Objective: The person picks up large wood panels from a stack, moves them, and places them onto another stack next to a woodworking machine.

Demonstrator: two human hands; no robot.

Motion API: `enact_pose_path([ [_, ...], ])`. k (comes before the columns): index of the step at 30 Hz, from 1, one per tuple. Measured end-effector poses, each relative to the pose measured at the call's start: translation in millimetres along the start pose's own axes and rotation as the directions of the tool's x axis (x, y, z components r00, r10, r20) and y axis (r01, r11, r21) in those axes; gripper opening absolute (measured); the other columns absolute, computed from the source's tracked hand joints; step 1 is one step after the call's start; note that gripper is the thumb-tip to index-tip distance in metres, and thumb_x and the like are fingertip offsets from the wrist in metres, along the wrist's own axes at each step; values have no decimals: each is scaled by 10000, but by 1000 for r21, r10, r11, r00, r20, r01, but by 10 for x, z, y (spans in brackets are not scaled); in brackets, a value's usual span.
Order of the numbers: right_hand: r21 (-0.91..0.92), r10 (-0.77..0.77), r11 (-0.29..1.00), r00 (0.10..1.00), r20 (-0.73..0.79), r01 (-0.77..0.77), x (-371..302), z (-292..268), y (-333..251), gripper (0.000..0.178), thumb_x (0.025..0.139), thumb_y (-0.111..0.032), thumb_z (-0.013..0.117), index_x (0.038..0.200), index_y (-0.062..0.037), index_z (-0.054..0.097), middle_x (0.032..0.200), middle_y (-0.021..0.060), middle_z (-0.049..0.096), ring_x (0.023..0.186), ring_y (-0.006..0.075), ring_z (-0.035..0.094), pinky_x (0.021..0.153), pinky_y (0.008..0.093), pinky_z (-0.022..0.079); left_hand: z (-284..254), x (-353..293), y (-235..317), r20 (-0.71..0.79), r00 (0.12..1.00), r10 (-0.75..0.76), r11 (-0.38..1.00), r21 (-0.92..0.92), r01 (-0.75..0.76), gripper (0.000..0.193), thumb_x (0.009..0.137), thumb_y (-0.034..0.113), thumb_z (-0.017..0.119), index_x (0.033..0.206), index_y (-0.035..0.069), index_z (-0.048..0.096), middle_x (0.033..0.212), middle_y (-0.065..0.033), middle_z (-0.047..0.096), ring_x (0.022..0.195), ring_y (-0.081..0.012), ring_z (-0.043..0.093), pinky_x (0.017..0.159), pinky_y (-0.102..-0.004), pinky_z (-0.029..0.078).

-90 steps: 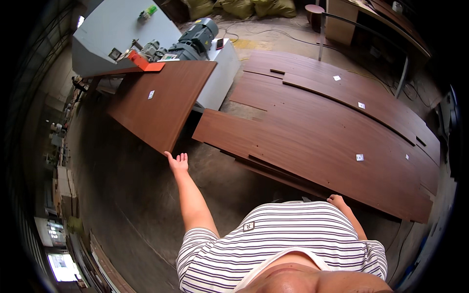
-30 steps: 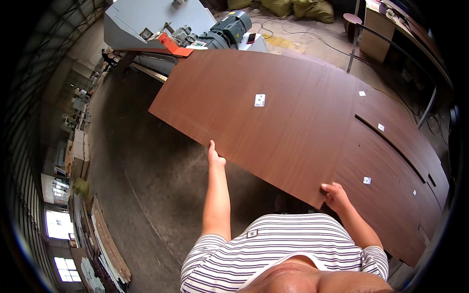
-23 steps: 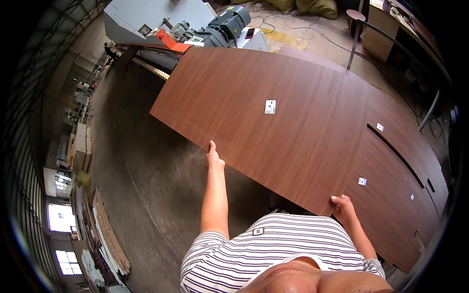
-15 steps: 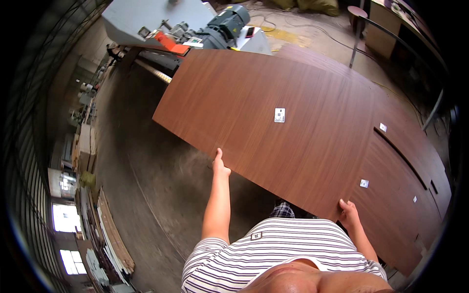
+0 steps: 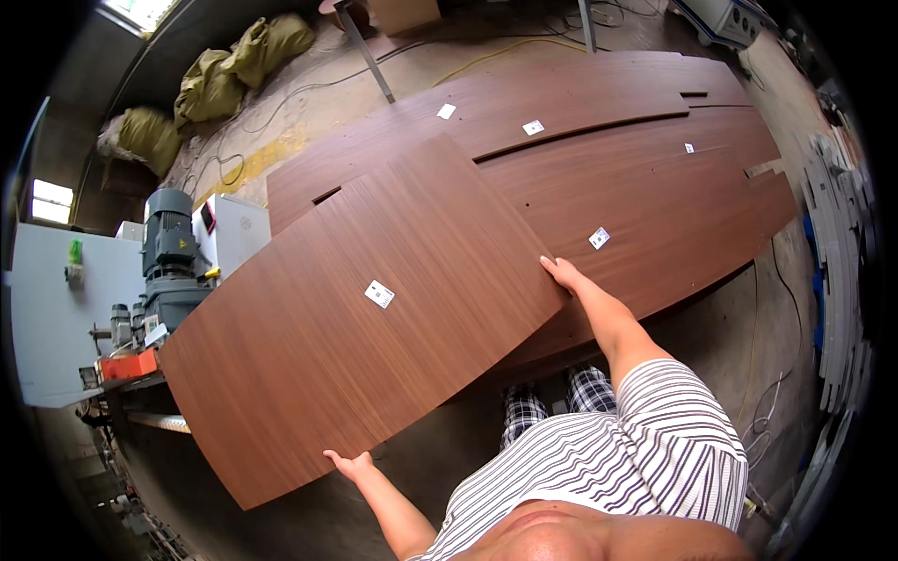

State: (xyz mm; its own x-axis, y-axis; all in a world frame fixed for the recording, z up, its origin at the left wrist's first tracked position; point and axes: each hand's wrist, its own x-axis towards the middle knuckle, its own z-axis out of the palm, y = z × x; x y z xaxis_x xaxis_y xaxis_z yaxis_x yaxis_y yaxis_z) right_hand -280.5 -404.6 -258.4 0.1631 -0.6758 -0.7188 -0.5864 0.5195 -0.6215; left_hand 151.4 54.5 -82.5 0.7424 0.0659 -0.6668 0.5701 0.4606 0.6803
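Note:
A large brown wood-grain panel (image 5: 440, 309) with a white label (image 5: 379, 294) spans the view in front of me, held by its near edge. My left hand (image 5: 350, 463) grips that edge toward the left, thumb on top and the fingers hidden beneath. At the panel's right corner, my right hand (image 5: 559, 271) is closed on the edge, thumb above. The held panel overlaps a stack of similar brown panels (image 5: 655, 201), which carries several white labels. Whether its far right part rests on the stack I cannot tell.
At the left stands a pale machine (image 5: 70, 299) with a dark motor (image 5: 169, 234) and an orange-red part (image 5: 129, 365), close to the panel's left end. Olive sacks (image 5: 220, 79) lie at the back. Cables (image 5: 281, 103) cross the floor. Long grey strips (image 5: 842, 271) are stacked at the right.
My view has turned to the right, so the machine now appears at the left and more of the panel stack shows. Both hands still hold the panel.

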Motion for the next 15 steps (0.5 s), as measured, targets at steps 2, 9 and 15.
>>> enact_pose_path([
  [2,-85,29,996,997,-66,-35,60,34,-256,808,802,-566,474,1255,92,356,1291,238,393,1222,321,365,978,359,321,146,-214,-59,27,1000,-11,999,-37,12,633,794,495,554,1241,67,420,1263,-67,454,1128,-277,423,962,-465,334],
  [9,-260,-41,965,978,-202,-13,320,-193,-364,744,798,-613,416,1140,42,498,1194,229,485,1146,334,436,940,389,349,376,-399,-295,150,987,-55,997,-46,63,621,830,447,515,1275,41,361,1311,-72,400,1164,-241,390,988,-414,324],
  [15,-386,-115,923,945,-305,-12,611,-826,-394,608,827,-587,363,916,-36,604,1009,204,590,998,356,532,846,443,397,910,-925,-654,19,986,-164,985,-54,165,518,850,413,501,1215,51,441,1273,-49,453,1140,-239,421,986,-399,330],
])
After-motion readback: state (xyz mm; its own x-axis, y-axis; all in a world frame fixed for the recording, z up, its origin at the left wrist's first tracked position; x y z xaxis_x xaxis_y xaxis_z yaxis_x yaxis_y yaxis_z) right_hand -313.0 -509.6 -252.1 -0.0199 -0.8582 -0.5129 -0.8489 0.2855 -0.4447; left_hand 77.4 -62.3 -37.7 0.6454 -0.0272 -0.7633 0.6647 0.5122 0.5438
